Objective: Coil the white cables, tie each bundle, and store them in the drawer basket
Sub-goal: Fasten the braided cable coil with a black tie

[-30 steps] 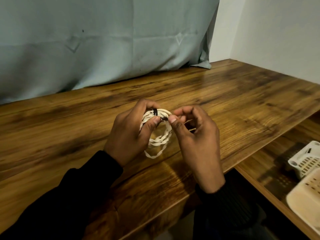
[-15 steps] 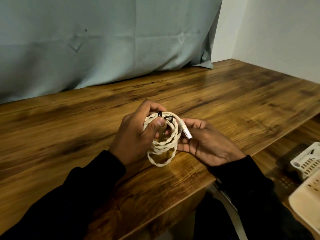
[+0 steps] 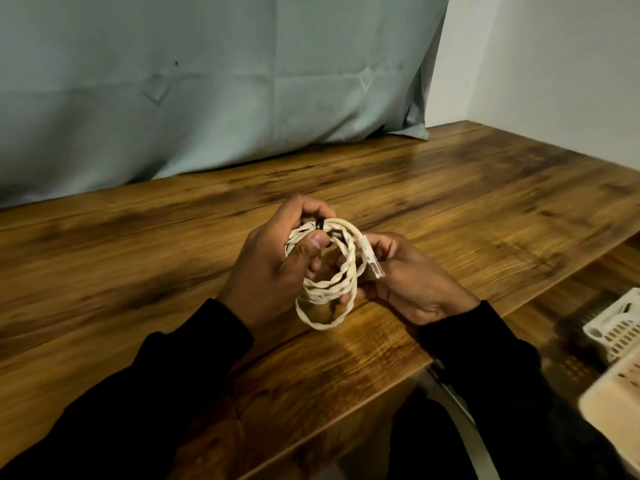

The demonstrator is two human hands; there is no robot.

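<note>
Wood grain runs dark and glossy across the table [image 3: 450, 209] in front of you, with a pale grey-green cloth [image 3: 207, 81] hanging along its far edge and a white wall [image 3: 554, 57] at the right corner. You hold the coiled white cable [image 3: 332, 285] above the near part of the table, between both hands. Your left hand [image 3: 273, 271] grips the top of the coil: the thumb lies across the front of the loops and the fingers curl over from behind, right where a dark tie [image 3: 320, 224] wraps the strands. So the left grip is clamped on the bundle. Your right hand [image 3: 412, 282] sits just beside the coil, palm turned up, its fingers curled under and round the right side of the loops; the cable's clear plug [image 3: 372, 259] lies across those fingers, pointing down and toward you. That grip is also closed on the cable. The lower loops hang free below both hands, close over the table's front edge. At the far right, lower than the tabletop, you can see part of a white slotted basket [image 3: 623, 327] on a lower wooden surface, well apart from the coil; a blurred cream plastic piece [image 3: 613, 407] sits nearer you beside it. Dark sleeves cover both your forearms.
</note>
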